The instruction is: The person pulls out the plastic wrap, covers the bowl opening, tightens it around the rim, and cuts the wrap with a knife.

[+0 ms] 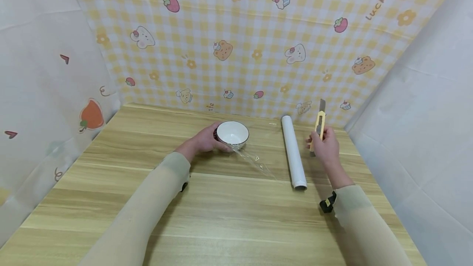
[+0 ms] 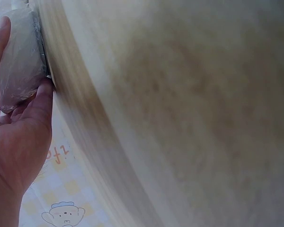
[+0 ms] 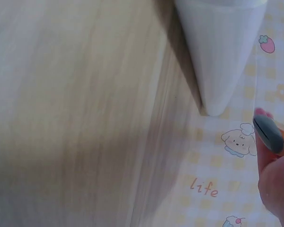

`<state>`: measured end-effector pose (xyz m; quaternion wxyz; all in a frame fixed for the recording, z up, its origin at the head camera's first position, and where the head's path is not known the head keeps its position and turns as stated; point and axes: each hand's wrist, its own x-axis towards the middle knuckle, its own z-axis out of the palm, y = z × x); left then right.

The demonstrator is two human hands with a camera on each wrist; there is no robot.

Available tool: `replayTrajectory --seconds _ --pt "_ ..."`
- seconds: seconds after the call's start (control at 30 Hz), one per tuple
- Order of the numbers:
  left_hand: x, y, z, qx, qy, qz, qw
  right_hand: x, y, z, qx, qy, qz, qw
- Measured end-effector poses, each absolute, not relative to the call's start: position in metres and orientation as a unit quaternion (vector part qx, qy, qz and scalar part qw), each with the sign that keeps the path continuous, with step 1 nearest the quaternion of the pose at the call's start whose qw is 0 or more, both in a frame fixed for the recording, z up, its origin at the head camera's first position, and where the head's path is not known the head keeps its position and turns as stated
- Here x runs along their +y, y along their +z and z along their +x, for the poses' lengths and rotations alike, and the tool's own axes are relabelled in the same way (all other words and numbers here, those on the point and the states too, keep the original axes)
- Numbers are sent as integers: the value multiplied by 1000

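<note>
A white bowl with a dark rim (image 1: 233, 133) is on the wooden table, left of the film roll. My left hand (image 1: 208, 139) grips its left side, thumb at the front and fingers behind. In the left wrist view, wrinkled clear film (image 2: 23, 61) covers the bowl's outside between thumb and fingers of the left hand (image 2: 23, 142). Clear cling film (image 1: 255, 160) trails from the bowl toward the white roll (image 1: 293, 153). My right hand (image 1: 326, 146) holds a yellow utility knife (image 1: 320, 124), its blade out and pointing away from me, just right of the roll.
The wooden table (image 1: 236, 221) meets a yellow checked cloth (image 1: 240, 73) behind the bowl and roll. Pale cloth hangs at the left (image 1: 44, 93) and right (image 1: 417, 134) sides. The roll lies lengthwise between the bowl and my right hand.
</note>
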<state>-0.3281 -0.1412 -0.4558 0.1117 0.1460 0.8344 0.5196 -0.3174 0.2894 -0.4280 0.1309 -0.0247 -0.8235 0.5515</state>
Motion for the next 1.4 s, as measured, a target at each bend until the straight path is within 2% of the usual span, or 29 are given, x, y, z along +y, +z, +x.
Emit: replayTrajectory --seconds 0.17,0.67,1.4 --pt "-142 -456 -328 836 518 145 111 289 -426 -320 -801 590 -27 100" --pt "-142 -456 -328 832 522 145 115 288 -430 -319 -769 634 35 78" --pt "-141 -454 -328 840 514 126 119 289 -430 -317 -827 550 -13 119"
